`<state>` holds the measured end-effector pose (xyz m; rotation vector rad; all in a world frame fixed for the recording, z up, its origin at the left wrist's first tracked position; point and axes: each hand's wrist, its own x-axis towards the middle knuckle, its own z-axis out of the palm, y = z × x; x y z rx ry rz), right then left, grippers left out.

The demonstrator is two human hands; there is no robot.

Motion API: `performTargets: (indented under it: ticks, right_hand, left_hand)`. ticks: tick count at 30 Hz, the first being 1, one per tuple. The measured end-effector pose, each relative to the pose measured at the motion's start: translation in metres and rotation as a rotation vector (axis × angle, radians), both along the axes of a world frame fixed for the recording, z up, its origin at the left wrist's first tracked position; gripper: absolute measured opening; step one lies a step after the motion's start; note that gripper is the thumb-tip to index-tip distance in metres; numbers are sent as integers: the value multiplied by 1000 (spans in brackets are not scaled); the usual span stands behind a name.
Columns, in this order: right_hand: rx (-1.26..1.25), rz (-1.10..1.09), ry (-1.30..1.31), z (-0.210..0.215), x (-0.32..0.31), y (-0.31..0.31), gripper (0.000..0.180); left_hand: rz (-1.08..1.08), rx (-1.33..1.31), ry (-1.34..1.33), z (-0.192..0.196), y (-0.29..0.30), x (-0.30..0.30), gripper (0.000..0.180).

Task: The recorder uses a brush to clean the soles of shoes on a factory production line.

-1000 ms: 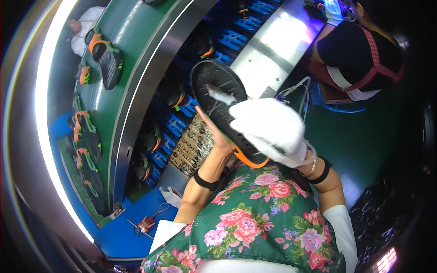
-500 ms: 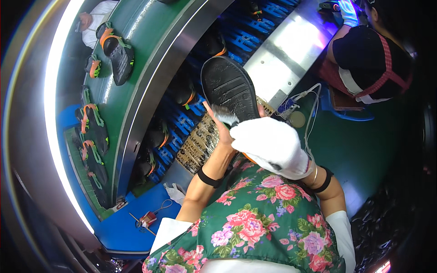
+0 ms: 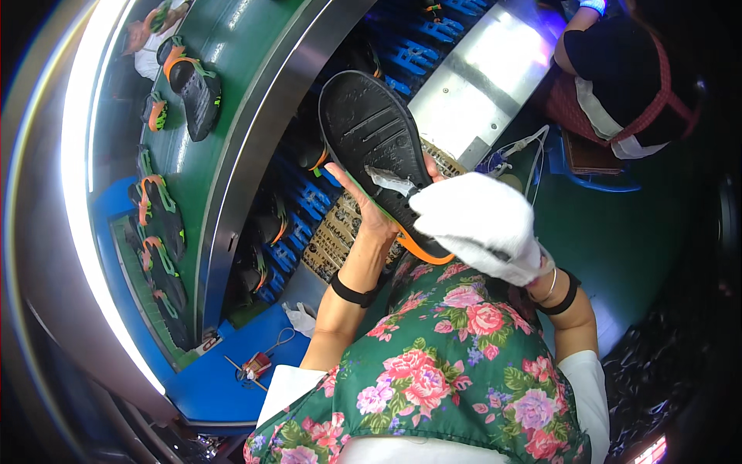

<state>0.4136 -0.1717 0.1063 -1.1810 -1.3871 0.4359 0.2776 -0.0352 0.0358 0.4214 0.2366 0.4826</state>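
A black shoe sole (image 3: 367,116) with an orange edge at its heel lies tilted in my bare left hand (image 3: 374,218), its grooved face toward me. My left thumb is at the near left rim, and fingertips show on the far right side. My right hand (image 3: 475,224), in a white knit glove, is closed around a brush whose handle is hidden. The brush's pale bristles (image 3: 389,180) rest on the middle of the sole.
On the left, a green conveyor belt (image 3: 236,39) carries several black sandals (image 3: 197,97) with orange and green straps. Blue racks (image 3: 309,201) holding footwear stand beyond my left arm. A blue table (image 3: 209,383) is at lower left. Another person (image 3: 618,77) sits at upper right.
The sole has moved up and slightly left, showing more of its orange heel edge. The bristles now lie flatter on it, and my gloved hand has shifted slightly right.
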Motion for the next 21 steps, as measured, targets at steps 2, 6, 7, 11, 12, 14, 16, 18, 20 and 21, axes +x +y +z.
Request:
performTargets:
  ticks: [2, 6, 7, 11, 12, 14, 16, 18, 20, 21]
  right_hand:
    - [51, -72, -256, -11, -14, -2, 25]
    - [33, 75, -35, -4, -7, -5, 22]
    - [-9, 74, 117, -3, -5, -6, 20]
    - [66, -1, -198, -12, -3, -11, 27]
    - [99, 7, -276, -15, -9, -11, 29]
    - [99, 31, -213, -12, -9, -12, 27]
    - [-18, 115, 86, -4, 1, -12, 24]
    - [-6, 11, 18, -3, 7, -12, 23]
    - [25, 22, -108, 0, 5, -13, 26]
    - [60, 28, -124, -5, -1, -13, 27]
  left_hand:
    - [-78, -111, -42, 4, -2, 3, 126]
    - [-110, -18, -142, -4, 6, 5, 124]
    - [-73, -82, -145, -5, 5, 2, 123]
    - [-13, -48, -47, 7, 6, 10, 120]
    - [-13, -49, -46, 7, 6, 11, 120]
    - [0, -94, -113, 9, 6, 12, 119]
    - [8, -13, -65, 3, 12, 7, 119]
    - [-11, -25, -70, 10, 12, 10, 120]
    - [-10, -49, -105, 14, 11, 13, 120]
    - [-10, -18, -86, 12, 13, 13, 120]
